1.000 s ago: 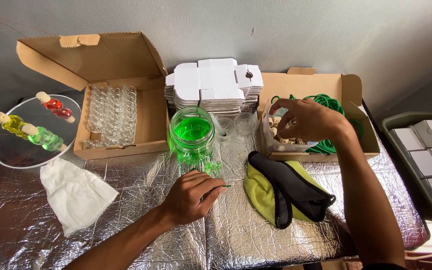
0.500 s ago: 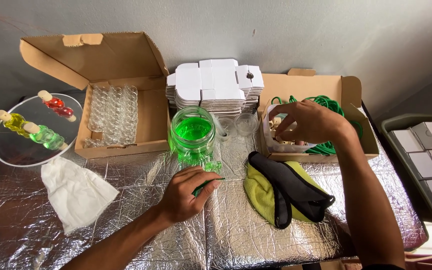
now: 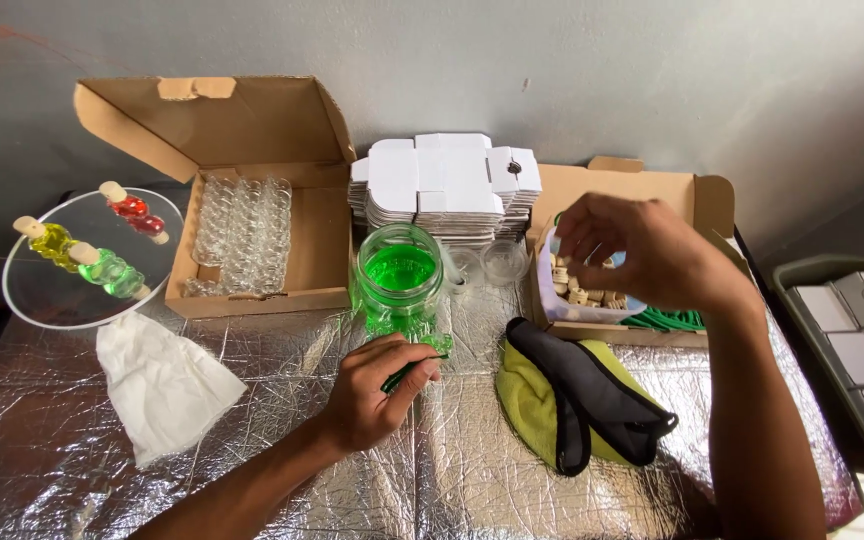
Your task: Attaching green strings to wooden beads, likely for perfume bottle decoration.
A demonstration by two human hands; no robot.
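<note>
Pinching a small green-filled bottle (image 3: 407, 372) against the foil surface (image 3: 252, 470), the left hand (image 3: 377, 395) steadies it at six o'clock of the green jar (image 3: 399, 275); right hand (image 3: 652, 250) fingers curl over the corks (image 3: 582, 285), at three o'clock, contents hidden.

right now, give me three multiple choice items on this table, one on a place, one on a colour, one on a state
1. Where is the right hand?
A. over the box of small corks
B. on the white cloth
C. inside the grey tray

2. What colour is the liquid in the glass jar?
A. red
B. green
C. blue

3. What is the left hand doing?
A. lying flat and empty
B. lifting the jar
C. gripping a small green bottle

Answers: 1 A, its fingers hover above the corks. 2 B, the jar shows bright green. 3 C, the fingers close around the bottle by the jar.
</note>
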